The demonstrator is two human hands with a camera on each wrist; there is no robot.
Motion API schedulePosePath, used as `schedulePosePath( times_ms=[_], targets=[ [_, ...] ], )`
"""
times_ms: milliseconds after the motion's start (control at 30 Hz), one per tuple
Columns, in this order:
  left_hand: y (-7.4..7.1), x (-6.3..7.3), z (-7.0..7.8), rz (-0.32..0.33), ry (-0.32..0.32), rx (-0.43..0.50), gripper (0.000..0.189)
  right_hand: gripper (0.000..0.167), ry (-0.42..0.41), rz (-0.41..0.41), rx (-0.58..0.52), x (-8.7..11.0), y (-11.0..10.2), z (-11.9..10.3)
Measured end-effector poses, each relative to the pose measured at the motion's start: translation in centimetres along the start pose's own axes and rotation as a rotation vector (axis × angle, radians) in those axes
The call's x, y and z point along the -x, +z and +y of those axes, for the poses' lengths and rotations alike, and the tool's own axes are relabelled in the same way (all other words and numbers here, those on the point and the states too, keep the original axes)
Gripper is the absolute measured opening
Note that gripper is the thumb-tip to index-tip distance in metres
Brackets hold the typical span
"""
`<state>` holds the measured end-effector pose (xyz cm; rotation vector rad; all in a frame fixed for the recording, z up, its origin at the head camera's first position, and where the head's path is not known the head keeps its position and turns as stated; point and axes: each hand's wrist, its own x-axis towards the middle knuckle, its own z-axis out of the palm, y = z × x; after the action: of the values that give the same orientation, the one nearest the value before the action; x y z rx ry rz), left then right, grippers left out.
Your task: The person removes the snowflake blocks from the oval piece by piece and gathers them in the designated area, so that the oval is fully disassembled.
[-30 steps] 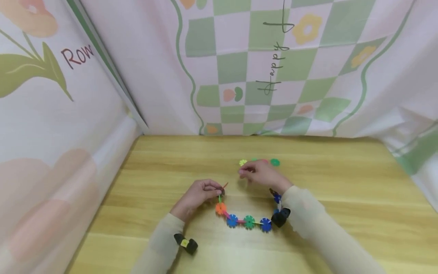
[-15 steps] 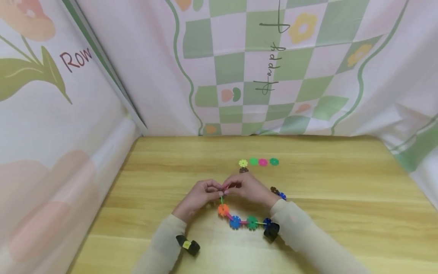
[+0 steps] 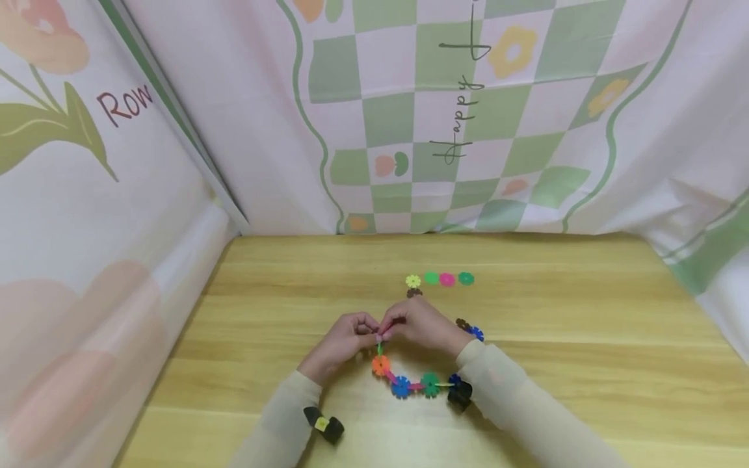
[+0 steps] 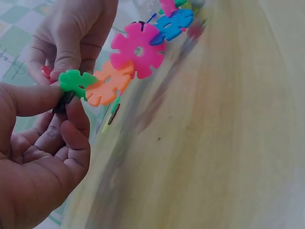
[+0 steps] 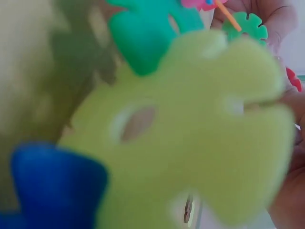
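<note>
A chain of slotted flower-shaped plastic discs curves across the table in the head view, with orange [image 3: 381, 365], blue [image 3: 400, 387] and green [image 3: 430, 385] discs showing. My left hand [image 3: 345, 341] pinches its end, where a dark disc [image 4: 63, 101] meets a light green disc [image 4: 74, 82]. Touching it at the fingertips, my right hand [image 3: 424, 325] pinches a red disc [image 4: 46, 71], mostly hidden by fingers. Whether the red and dark discs interlock cannot be seen. A yellow-green disc [image 5: 205, 95] of the chain fills much of the right wrist view.
Beyond my hands lie loose discs: yellow [image 3: 413, 281], light green [image 3: 431, 278], pink [image 3: 447, 279], green [image 3: 466, 278] and brown [image 3: 414, 293]. The chain's other end, with a blue disc [image 3: 476, 333], lies beside my right wrist. Curtains [image 3: 281, 162] border the table.
My right hand has come from near the loose discs down and left to my left hand's fingertips, uncovering that row. My left hand keeps its grip on the chain's end.
</note>
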<state>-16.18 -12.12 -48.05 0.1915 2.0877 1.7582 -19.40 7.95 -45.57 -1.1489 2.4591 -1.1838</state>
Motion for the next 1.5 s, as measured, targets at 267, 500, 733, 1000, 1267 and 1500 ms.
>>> schedulePosePath(
  times_ms=[267, 500, 733, 1000, 1267, 1500],
  targets=[
    [-0.6, 0.5, -0.3, -0.010, -0.017, 0.043, 0.015, 0.004, 0.143, 0.060, 0.020, 0.2, -0.3, 0.3],
    [-1.3, 0.2, -0.2, -0.010, -0.036, 0.032, 0.018, 0.022, 0.240, 0.174, -0.042, 0.8, -2.7, 1.4],
    [-1.2, 0.0, -0.3, 0.008, -0.051, 0.112, 0.018, 0.019, 0.353, 0.219, -0.002, 1.6, -5.6, 2.3],
    [-0.7, 0.3, -0.3, -0.050, -0.041, 0.171, 0.016, 0.019, 0.513, 0.196, 0.133, 2.0, -7.2, 4.5],
    [-0.8, 0.3, -0.6, -0.066, -0.059, 0.151, 0.034, 0.016, 0.645, 0.181, -0.047, 1.5, -6.7, 6.0],
    [-1.2, 0.4, -0.6, -0.103, -0.036, 0.081, 0.049, 0.020, 0.629, 0.179, 0.129, 0.5, -6.7, 6.6]
  ],
)
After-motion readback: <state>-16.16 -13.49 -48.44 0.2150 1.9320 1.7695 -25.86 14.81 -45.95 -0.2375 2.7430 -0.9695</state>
